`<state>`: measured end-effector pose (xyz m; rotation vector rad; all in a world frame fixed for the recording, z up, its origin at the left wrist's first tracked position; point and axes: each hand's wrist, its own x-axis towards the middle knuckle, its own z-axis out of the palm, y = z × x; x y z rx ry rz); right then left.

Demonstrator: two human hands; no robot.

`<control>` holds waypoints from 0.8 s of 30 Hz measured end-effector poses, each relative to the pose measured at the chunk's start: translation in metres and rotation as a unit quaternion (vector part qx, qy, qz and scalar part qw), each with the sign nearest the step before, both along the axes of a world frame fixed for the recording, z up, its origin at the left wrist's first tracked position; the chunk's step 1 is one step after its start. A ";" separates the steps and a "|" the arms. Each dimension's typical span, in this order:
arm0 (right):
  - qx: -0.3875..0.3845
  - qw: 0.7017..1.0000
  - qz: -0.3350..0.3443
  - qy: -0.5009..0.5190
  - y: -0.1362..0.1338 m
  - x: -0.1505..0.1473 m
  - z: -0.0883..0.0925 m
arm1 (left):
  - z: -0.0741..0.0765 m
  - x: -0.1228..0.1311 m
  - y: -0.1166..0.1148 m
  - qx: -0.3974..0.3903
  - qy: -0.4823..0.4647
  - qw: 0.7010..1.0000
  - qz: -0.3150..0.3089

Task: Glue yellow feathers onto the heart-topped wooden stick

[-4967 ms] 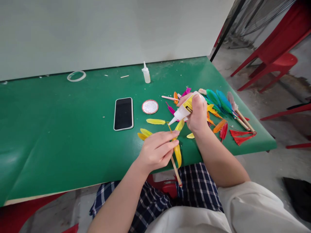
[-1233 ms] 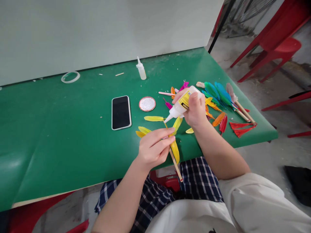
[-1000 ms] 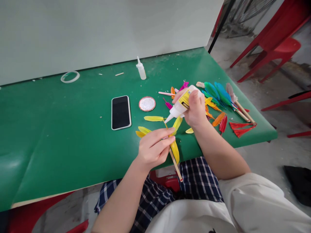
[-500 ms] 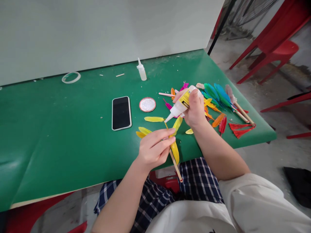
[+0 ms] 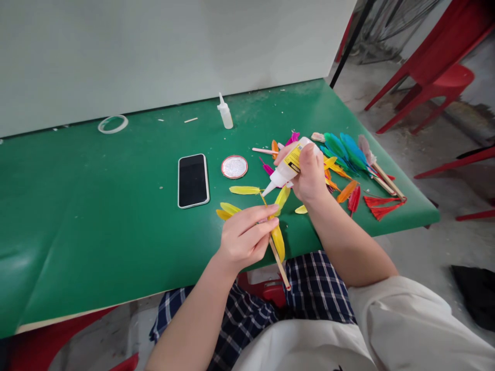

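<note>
Now the right hand (image 5: 309, 175) is wrapped tight around a white plastic glue bottle with a yellow label (image 5: 288, 167), nozzle tilted down-left, tip right at the top end of a thin wooden stick (image 5: 275, 242). That stick carries yellow feathers (image 5: 278, 241) and sits pinched in the left hand (image 5: 245, 237), fingers closed on it above the near edge of the green table (image 5: 96, 206). Just behind lie a black smartphone (image 5: 193, 180) and a round silver-glitter disc (image 5: 234, 167); a heap of loose coloured feathers (image 5: 344, 154) spreads beside the right hand, a small white squeeze bottle (image 5: 225, 112) stands well back.
</note>
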<state>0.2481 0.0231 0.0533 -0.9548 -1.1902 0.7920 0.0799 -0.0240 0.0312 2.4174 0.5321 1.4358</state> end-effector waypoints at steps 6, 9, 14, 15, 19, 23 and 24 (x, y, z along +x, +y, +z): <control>0.006 1.000 -0.003 0.003 0.000 -0.001 0.000 | -0.001 0.000 0.000 0.001 0.001 1.000 -0.003; 0.008 1.000 0.000 0.004 0.000 -0.001 -0.001 | -0.002 -0.001 0.000 -0.001 0.001 1.000 -0.002; 0.019 1.000 0.000 0.006 0.001 0.000 -0.002 | -0.001 -0.001 0.000 0.001 0.001 1.000 0.000; 0.012 1.000 0.002 0.002 0.001 0.000 -0.002 | -0.001 0.000 0.000 0.002 0.001 1.000 -0.001; -0.004 1.000 0.001 -0.005 0.000 0.000 -0.001 | -0.001 -0.001 0.000 0.003 -0.001 1.000 -0.004; 0.004 1.000 0.002 -0.004 -0.001 0.000 0.000 | -0.001 -0.001 0.000 0.002 -0.003 1.000 -0.005; 0.004 1.000 0.004 -0.004 0.000 0.000 0.000 | -0.001 -0.001 0.000 0.001 -0.003 1.000 -0.005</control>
